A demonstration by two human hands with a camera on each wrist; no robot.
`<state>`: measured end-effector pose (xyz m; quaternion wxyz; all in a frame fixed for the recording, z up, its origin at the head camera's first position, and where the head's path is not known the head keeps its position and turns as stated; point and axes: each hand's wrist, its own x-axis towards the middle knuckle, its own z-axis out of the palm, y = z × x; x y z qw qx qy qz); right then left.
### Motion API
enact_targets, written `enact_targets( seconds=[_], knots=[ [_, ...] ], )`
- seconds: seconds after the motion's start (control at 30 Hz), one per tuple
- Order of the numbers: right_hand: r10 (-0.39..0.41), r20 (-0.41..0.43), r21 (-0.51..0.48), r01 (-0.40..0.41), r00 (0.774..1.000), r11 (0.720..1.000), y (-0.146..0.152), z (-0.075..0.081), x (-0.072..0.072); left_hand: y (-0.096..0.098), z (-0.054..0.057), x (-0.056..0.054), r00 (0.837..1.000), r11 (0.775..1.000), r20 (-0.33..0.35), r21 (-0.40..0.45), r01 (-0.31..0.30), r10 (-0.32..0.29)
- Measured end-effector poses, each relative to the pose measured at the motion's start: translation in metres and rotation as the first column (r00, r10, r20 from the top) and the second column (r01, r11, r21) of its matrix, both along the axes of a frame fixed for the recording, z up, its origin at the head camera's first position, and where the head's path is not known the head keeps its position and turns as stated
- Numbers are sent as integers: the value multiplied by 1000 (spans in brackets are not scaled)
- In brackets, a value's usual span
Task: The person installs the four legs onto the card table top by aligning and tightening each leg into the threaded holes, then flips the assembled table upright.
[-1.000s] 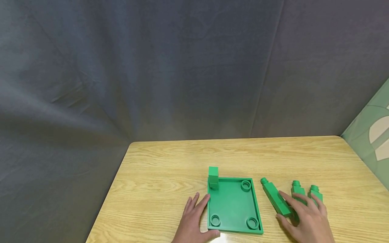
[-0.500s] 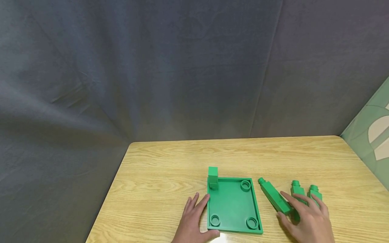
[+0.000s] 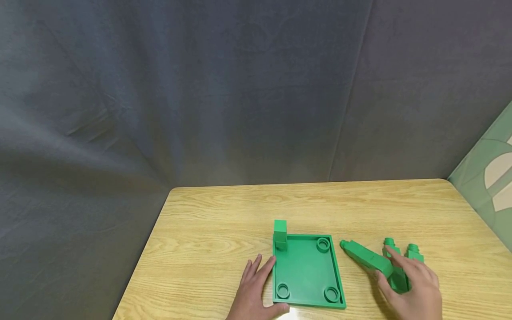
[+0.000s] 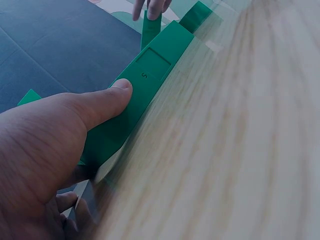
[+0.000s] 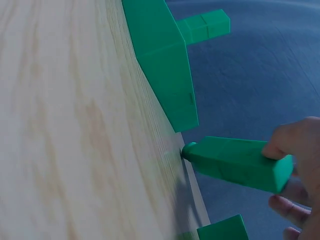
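A green square board [image 3: 306, 271] with a raised rim lies on the table, with round sockets in three corners. One green leg [image 3: 281, 233] stands upright at its back left corner. My left hand [image 3: 253, 293] holds the front left corner of the board; in the left wrist view the thumb [image 4: 112, 97] presses its side wall. With thumb and fingers my right hand [image 3: 414, 286] pinches the blunt end of another green leg [image 3: 367, 257], lifted and tilted, its narrow threaded tip [image 5: 189, 151] low and pointing toward the board.
Two more green legs lie right of the board, one [image 3: 391, 244] partly behind the held leg and the other [image 3: 414, 252] partly behind my right hand. The wooden table [image 3: 208, 222] ends at a dark grey curtain [image 3: 256, 98]. A patterned green cloth [image 3: 496, 178] hangs at the right.
My right hand has taken up the leg by its blunt end, raising it and swinging that end to the right. My left hand and the board stay where they were.
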<state>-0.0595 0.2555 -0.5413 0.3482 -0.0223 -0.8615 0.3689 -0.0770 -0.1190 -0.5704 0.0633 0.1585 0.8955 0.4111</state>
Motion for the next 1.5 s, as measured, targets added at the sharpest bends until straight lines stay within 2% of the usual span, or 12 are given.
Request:
enact_targets(
  seconds=[0.17,0.37,0.47,0.67,1.0,1.2,1.37,1.5],
  knots=[
    [-53,25,-114,56,998,992,-6,9,3,0,0,0,1000,1000,-1,3,1,-1],
    [-25,-16,-225,21,1000,974,-12,16,6,0,-1,0,1000,1000,-15,8,3,-3],
    [-14,-13,-241,11,1000,970,-14,18,6,1,-1,0,1000,1000,-21,15,-1,1],
    [-47,16,-268,49,999,962,-16,20,7,1,-2,-1,1000,1000,-30,22,1,0],
    [-39,1,-278,38,999,960,-19,23,7,-2,-1,-1,1000,1000,-12,30,-4,4],
    [23,-123,-293,-59,992,954,-18,27,4,-1,-2,-1,1000,999,22,33,-4,4],
    [77,-204,-313,-140,976,939,-18,31,3,0,-1,0,1000,1000,17,24,-5,5],
    [117,-279,-337,-212,953,917,-19,33,-3,-1,-2,0,1000,1000,0,23,0,0]
  ],
)
